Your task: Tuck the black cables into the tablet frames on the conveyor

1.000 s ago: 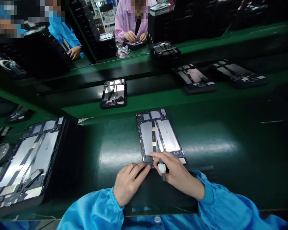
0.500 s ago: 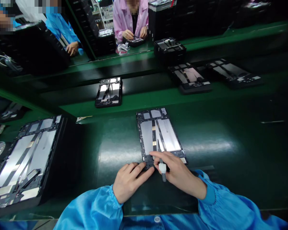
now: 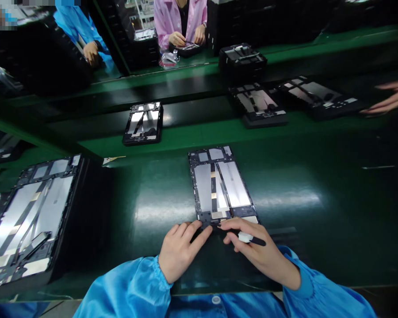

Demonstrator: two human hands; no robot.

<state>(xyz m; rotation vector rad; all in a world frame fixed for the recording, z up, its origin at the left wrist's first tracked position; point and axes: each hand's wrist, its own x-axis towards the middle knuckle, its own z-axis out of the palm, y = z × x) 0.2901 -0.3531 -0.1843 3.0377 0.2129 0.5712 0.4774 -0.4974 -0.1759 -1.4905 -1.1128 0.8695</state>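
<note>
An opened tablet (image 3: 204, 187), its silver inner plates and dark ribbon cables exposed, lies on the green bench in front of me. My left hand (image 3: 179, 247) has its thumb and bent fingers closed against the tablet's lower left edge, gripping it there. Black tweezers with a white wrap (image 3: 245, 237) are pinched in my right hand (image 3: 260, 251), over the tablet's lower edge. Their back end points right; the tips are hidden by my fingers.
At left stands a tall stack topped by another opened tablet (image 3: 46, 212). Further tablets in black trays (image 3: 142, 123) (image 3: 260, 104) (image 3: 318, 97) sit beyond. A co-worker in pink (image 3: 182, 26) works opposite. Another person's hand (image 3: 393, 95) reaches in from the right.
My right hand has shifted right, and the tweezers have swung from near upright to lying sideways. Another person's hand has appeared at right. My left hand stays at the tablet's edge.
</note>
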